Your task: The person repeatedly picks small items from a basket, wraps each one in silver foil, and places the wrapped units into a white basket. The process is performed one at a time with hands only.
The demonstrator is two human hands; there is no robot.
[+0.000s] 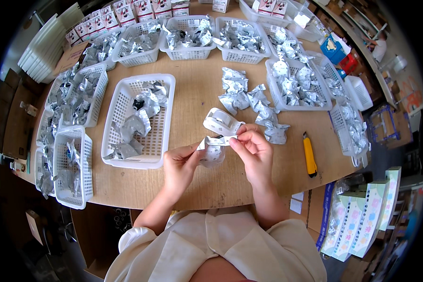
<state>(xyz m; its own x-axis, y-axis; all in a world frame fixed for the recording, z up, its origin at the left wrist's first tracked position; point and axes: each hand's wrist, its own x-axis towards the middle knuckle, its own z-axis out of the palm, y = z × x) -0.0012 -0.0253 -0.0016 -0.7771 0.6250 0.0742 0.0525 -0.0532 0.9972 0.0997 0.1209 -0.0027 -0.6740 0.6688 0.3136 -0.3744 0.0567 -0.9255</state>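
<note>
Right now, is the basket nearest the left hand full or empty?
Neither; the basket is part full: silver pouches lie in it, with bare mesh showing beside them.

Left hand [179, 165] and right hand [254, 152] pinch a small packet [214, 152] at its upper edge; yellow cutter [309, 155] lies rightward on desk [211, 190].

Packing workshop, worktable [192, 98], plastic baskets [168, 115], boxes [125, 15]
</note>
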